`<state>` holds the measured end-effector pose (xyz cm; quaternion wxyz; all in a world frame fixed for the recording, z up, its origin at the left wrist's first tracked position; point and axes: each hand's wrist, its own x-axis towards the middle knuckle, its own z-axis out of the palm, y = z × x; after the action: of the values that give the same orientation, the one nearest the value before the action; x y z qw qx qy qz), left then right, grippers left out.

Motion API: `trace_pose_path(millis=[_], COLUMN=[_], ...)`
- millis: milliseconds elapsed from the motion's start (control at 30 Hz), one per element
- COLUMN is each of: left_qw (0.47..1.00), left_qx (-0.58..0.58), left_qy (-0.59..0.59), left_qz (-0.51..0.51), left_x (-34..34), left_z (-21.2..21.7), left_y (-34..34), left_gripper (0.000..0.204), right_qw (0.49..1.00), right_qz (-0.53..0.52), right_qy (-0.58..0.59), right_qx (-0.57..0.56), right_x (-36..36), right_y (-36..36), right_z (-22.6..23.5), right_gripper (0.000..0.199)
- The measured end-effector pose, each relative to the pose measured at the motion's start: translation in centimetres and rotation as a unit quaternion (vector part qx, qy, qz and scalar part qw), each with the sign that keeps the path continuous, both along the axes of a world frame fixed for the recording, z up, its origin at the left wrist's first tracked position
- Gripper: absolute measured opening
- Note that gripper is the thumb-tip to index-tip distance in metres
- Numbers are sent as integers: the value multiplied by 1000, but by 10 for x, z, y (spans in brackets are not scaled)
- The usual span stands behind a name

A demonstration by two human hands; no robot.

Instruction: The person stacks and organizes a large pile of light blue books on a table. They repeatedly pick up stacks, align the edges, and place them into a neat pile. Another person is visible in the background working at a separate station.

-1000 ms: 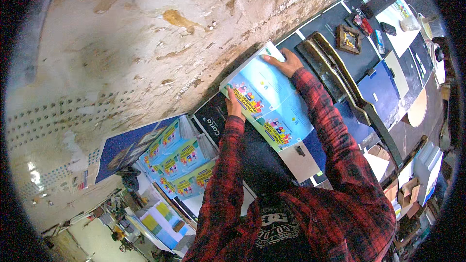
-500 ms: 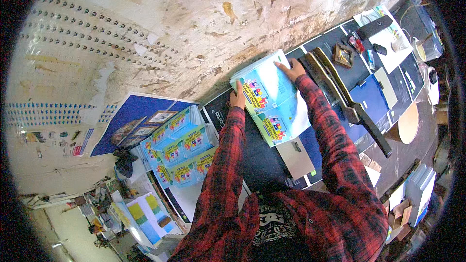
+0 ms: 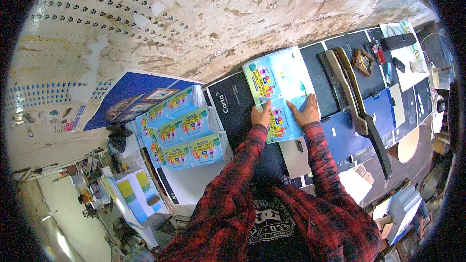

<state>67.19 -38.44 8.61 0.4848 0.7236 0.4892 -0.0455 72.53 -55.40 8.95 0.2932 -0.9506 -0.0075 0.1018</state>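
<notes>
The right hand (image 3: 307, 110) is resting spread on the lower right of a blue, yellow and green printed paper stack (image 3: 293, 81), thumb apart from the fingers. The left hand (image 3: 261, 114) is touching the stack's left edge; whether it is gripping underneath, I cannot tell. The stack is lying near the stained plaster wall (image 3: 213, 14) on a dark brown bench (image 3: 403, 170) (the view from above is hiding its thickness). Hands on opposite sides are probably keeping loose sheets from sliding apart.

Just left, a flat black panel (image 3: 233, 102) is lying partly under the stack, seemingly as a smooth backing. Right of the stack, a long worn bar with a black handle (image 3: 376, 148) is lying slantwise, apparently leaving the hands room. Farther left, blue and yellow printed booklets (image 3: 194, 127) are standing piled in rows, likely for easy counting.

As for writing, the stack and booklets are bearing matching bold titles beside cartoon figures, the black panel is carrying one large white word, and the black shirt (image 3: 272, 223) is showing white printed lettering.
</notes>
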Motion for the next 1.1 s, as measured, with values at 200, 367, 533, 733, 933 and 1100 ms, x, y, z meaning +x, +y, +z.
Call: trace_pose_path(millis=[200, 367, 533, 733, 933, 1100], left_qw=[991, 982, 974, 961, 887, 698], left_qx=[-85, -60, -162, -88, 92, 175], left_qy=[-102, -170, -155, -232, -358, -427], left_qz=[21, -62, -31, -126, -278, -548], left_x=[-4, 4, 6, 9, -54, -142], left_z=[-8, 52, 56, 52, 157, 261], left_y=[6, -4, 0, -11, -31, -2], left_gripper=[53, 42, 40, 32, 32, 45], right_qw=[999, 999, 997, 980, 886, 660], right_qz=[27, 11, -19, -55, -113, -78], right_qy=[17, 45, 57, 81, 146, 387], right_qx=[-20, 7, 41, 174, 426, 639], right_x=[-2, 2, 4, 17, -60, -112], right_y=[4, -1, -8, -48, -113, -137], right_z=[-6, 3, -2, 8, 50, 84], right_gripper=[104, 103, 100, 79, 55, 90])
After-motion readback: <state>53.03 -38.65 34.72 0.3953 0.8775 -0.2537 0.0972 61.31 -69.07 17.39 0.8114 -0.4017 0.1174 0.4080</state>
